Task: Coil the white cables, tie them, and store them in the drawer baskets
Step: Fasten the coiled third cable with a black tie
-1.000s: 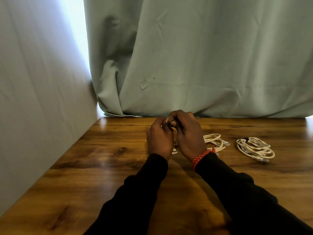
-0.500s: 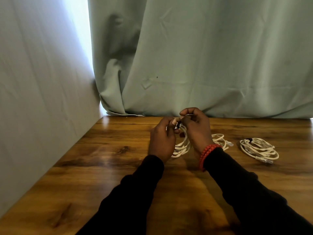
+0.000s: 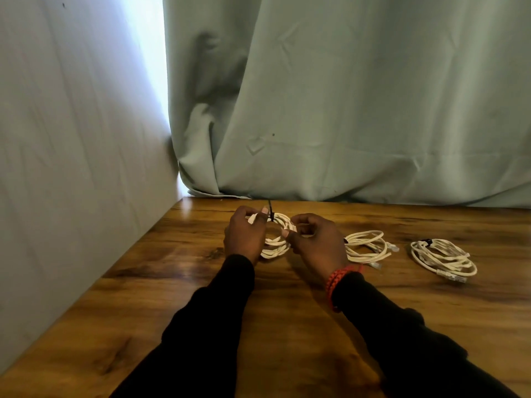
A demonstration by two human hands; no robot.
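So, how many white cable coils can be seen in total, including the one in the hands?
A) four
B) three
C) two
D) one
B: both hands hold one coil, and two more coils lie on the table to the right of it.

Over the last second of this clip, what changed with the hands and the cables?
The left hand and right hand, pressed together over the held coil a second ago, have moved apart, exposing its loops and a black tie sticking up beside the left fingers. Both hands still grip the coil. The middle coil and the tied right coil lie unmoved on the table.
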